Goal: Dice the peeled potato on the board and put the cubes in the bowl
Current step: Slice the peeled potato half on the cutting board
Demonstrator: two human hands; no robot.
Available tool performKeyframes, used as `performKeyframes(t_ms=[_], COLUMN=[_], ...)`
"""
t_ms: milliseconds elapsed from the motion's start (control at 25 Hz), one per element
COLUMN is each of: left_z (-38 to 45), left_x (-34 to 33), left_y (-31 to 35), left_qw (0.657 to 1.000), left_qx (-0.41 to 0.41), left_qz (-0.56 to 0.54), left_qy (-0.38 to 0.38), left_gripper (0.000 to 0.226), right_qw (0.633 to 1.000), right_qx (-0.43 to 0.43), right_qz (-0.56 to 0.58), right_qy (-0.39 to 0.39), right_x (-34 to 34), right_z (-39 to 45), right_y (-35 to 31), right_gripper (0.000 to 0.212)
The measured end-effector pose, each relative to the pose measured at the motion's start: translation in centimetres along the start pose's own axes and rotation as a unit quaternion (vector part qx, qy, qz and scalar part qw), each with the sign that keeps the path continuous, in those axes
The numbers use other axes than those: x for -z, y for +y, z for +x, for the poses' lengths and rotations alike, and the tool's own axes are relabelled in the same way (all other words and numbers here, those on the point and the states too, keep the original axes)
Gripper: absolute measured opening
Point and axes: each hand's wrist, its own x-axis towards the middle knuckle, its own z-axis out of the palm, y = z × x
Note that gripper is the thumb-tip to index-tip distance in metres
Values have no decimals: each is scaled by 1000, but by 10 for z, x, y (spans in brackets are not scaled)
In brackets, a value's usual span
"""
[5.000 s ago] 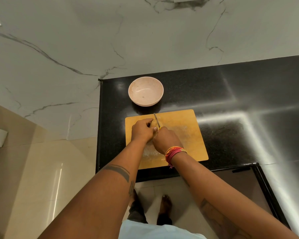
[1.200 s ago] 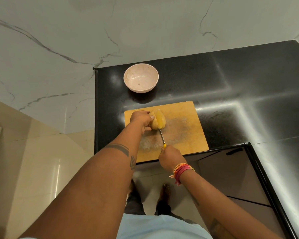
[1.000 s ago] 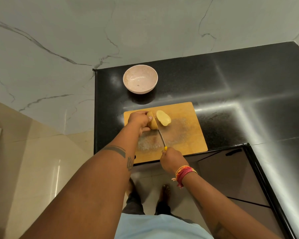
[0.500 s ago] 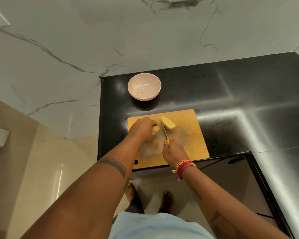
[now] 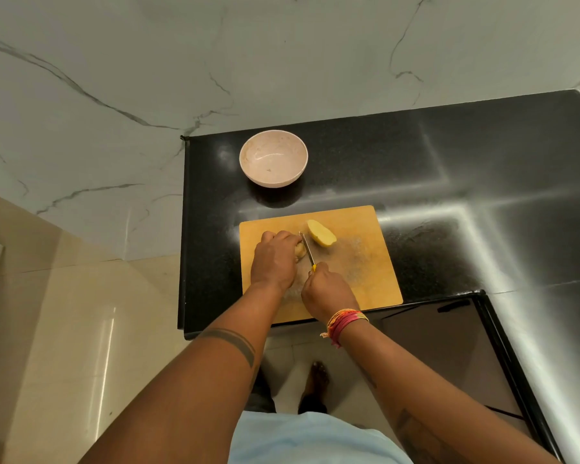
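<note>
A peeled potato lies cut in two on the wooden cutting board (image 5: 365, 262). One half (image 5: 321, 233) rests cut face up at the board's far middle. My left hand (image 5: 275, 259) covers and holds the other half (image 5: 300, 251), of which only an edge shows. My right hand (image 5: 329, 291) grips the yellow handle of a small knife (image 5: 308, 251); its blade stands against the right side of the held half. The pale pink bowl (image 5: 273, 159) sits beyond the board with no potato in it.
The board lies near the left end of a glossy black counter (image 5: 449, 195), whose front edge runs just under my wrists. A white marble wall rises behind. Beige floor tiles and my feet show below; a dark cabinet front is at lower right.
The knife split the potato; one half fell open to the right. My right hand then moved forward, and the blade now rests on the half under my left hand.
</note>
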Motion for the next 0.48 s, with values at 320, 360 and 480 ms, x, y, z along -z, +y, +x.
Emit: performKeyframes(t_ms=[320,360,480], left_z=[0,0,1], left_x=[2,3,5], left_y=[3,3,2], left_qw=[1000,1000,1000], left_qx=[17,16,11], left_qz=[-21,-22,-20], left_qy=[2,-1,-4], left_gripper=[36,36,35], right_qw=[999,1000,999], right_qx=[32,29,16], right_qz=[-4,-3,-13], right_qy=[-3,-3,-26], right_x=[5,4,-7], right_z=[17,24,40], right_y=[-19,-20,-13], right_gripper=[25,24,22])
